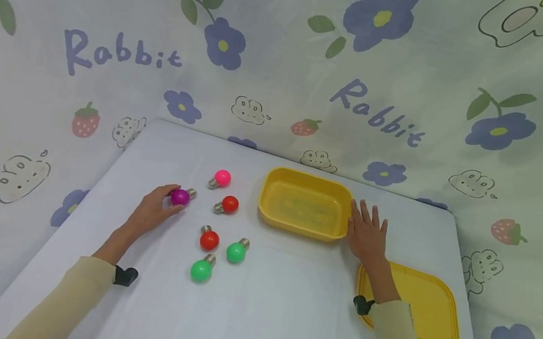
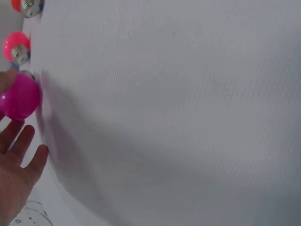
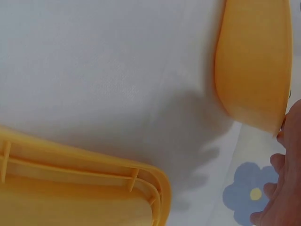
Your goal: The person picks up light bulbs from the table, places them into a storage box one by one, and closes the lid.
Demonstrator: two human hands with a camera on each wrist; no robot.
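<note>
Between its thumb and fingers my left hand (image 1: 155, 211) holds a purple light bulb (image 1: 180, 197), whose metal screw base points away to the right. In the left wrist view, the purple bulb (image 2: 21, 96) sits at the left edge, with the other fingers (image 2: 36, 162) spread beneath it. My right hand (image 1: 368, 235), fingers spread, touches the right end of a yellow plastic box (image 1: 301, 228). At the box's rim, the right wrist view shows the tip of one digit. Under my right forearm lies a yellow lid (image 1: 434, 313), its ribbed inner side facing up.
Right of my left hand lie a pink bulb (image 1: 223, 178), a red bulb (image 1: 229, 204) and a second red bulb (image 1: 209, 240). Nearer to me are two green bulbs, one (image 1: 236, 252) right of the other (image 1: 201, 270). A patterned cloth (image 1: 275, 85) hangs behind the white table (image 1: 276, 328).
</note>
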